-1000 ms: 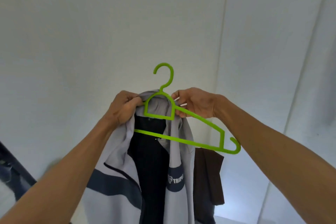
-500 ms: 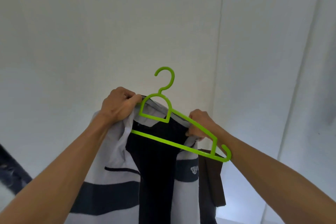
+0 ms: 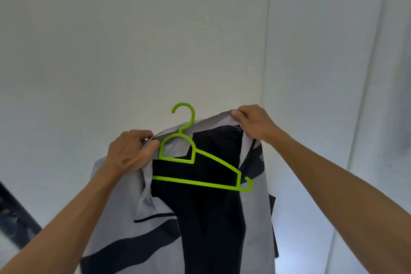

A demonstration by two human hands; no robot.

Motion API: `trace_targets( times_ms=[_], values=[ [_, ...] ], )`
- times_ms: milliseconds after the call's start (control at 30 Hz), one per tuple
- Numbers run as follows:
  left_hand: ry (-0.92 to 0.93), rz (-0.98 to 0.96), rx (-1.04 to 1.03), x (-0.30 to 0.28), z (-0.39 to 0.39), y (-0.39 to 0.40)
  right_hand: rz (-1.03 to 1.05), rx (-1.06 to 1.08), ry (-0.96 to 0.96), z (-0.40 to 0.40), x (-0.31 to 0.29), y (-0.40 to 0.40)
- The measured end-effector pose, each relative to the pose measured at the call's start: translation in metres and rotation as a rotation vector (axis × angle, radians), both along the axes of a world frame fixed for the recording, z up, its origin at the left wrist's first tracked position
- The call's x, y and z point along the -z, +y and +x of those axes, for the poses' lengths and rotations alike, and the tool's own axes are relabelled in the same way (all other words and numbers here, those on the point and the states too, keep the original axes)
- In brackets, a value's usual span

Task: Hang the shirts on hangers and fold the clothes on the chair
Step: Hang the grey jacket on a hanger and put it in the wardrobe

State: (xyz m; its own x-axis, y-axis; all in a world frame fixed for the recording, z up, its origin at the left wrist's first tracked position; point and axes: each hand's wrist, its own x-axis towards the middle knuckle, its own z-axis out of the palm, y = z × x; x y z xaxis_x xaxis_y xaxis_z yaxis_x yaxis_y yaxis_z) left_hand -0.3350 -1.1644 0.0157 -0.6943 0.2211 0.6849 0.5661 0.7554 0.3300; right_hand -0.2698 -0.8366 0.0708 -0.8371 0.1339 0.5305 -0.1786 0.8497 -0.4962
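The shirt [image 3: 200, 218] – grey with dark bands and a dark inside – is held up in front of a pale wall [image 3: 133, 40], spread open between both raised hands. At the far left edge a dark slanted bar [image 3: 13, 211] cuts the corner, well apart from the cloth. The left hand [image 3: 130, 151] grips the shirt's left shoulder edge, fingers curled round the fabric right beside the hanger's inner loop. The green hanger [image 3: 200, 162] sits tilted inside the neck opening, hook up against the wall, its right arm and end notch bare in front of the dark lining. The right hand [image 3: 252, 123] pinches the right collar edge, lifted higher – open wall all around it. A small pale logo [image 3: 261, 157] shows on the right front, too small to read. A brown garment [image 3: 273, 218] peeks out behind the shirt's right edge.
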Motion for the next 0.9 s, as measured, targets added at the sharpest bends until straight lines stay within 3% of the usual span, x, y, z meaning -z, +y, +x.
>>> trace_targets(
  times_ms=[167, 400, 567, 733, 833, 900],
  values=[
    [-0.004, 0.015, -0.123, 0.003, -0.003, 0.006, 0.076, 0.084, 0.106, -0.001, -0.014, 0.004],
    [0.015, 0.045, -0.301, 0.011, 0.003, 0.022, 0.111, 0.229, 0.103, 0.004, -0.007, -0.002],
    [0.058, 0.099, -0.317, 0.010, 0.006, 0.023, 0.020, -0.059, -0.064, 0.012, -0.001, 0.014],
    [0.060, 0.156, -0.257, 0.004, 0.006, 0.016, -0.273, -0.287, -0.544, 0.018, 0.005, 0.031],
    [0.055, 0.197, -0.186, 0.002, 0.008, 0.016, -0.159, -0.148, -0.482, 0.014, 0.012, 0.027],
    [0.055, 0.207, -0.158, 0.002, 0.009, 0.017, -0.256, -0.121, -0.395, 0.009, 0.024, 0.021]
  ],
)
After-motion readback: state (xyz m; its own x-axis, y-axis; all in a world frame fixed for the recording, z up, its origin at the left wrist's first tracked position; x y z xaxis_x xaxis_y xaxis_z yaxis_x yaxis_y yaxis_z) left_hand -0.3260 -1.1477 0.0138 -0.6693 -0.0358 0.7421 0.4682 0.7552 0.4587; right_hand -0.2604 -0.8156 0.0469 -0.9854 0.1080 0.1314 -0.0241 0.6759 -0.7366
